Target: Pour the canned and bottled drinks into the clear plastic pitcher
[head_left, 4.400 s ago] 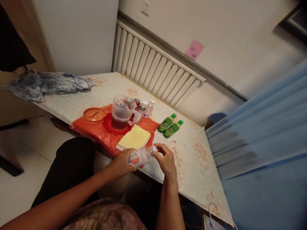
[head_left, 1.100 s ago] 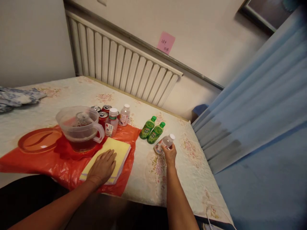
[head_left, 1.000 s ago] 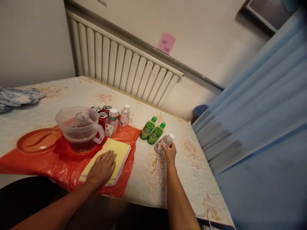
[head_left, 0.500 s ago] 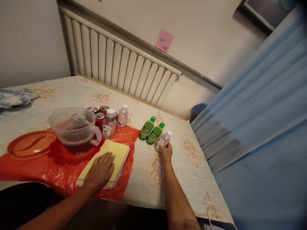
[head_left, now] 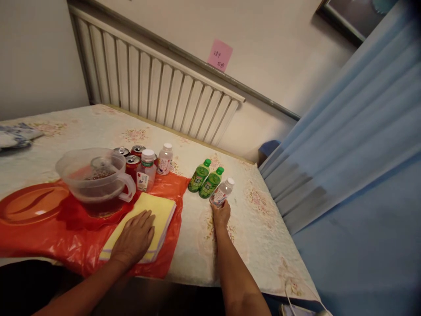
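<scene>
My left hand lies flat, fingers extended, on a folded yellow cloth on a red plastic sheet. On the right of the table, my right hand is at the base of a small clear bottle with a white cap and printed label. Its thumb and fingers are apart, and whether they still touch the bottle I cannot tell. The bottle stands upright beside two green drink bottles with green caps. A clear plastic pitcher of dark bubbly liquid stands left of the cloth.
Several drink cans and two white-capped bottles stand behind the pitcher's handle. An orange oval lid lies on the red plastic sheet. A radiator runs along the wall, and a blue curtain hangs at right.
My right hand has slid back and down toward the bottle's base, its grip loosened. The bottle keeps its place beside the green bottles. My left hand stays on the cloth; the view has shifted slightly.
</scene>
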{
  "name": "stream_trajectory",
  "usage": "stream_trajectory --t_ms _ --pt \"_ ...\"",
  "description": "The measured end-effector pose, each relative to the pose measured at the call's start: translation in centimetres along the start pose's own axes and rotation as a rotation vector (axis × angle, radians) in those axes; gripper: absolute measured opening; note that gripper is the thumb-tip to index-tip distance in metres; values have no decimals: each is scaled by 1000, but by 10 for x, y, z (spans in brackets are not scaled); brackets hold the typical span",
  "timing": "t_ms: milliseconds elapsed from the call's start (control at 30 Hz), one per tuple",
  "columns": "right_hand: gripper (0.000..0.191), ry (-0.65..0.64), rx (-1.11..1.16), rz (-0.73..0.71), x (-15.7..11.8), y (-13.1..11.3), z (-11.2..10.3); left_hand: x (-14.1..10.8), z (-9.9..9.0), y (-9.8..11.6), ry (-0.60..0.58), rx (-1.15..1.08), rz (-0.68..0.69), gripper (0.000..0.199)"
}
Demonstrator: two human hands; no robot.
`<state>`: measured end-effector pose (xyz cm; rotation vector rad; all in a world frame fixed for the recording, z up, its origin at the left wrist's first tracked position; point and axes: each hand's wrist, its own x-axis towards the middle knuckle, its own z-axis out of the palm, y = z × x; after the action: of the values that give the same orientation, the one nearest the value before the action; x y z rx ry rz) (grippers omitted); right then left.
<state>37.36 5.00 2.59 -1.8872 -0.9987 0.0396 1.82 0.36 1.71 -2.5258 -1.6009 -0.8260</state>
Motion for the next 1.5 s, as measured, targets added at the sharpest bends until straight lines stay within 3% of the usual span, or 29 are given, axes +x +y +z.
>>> stream_trajectory --t_ms 1500 --pt "48 -2 -87 -42 6 21 13 -1 2 -2 40 84 58 39"
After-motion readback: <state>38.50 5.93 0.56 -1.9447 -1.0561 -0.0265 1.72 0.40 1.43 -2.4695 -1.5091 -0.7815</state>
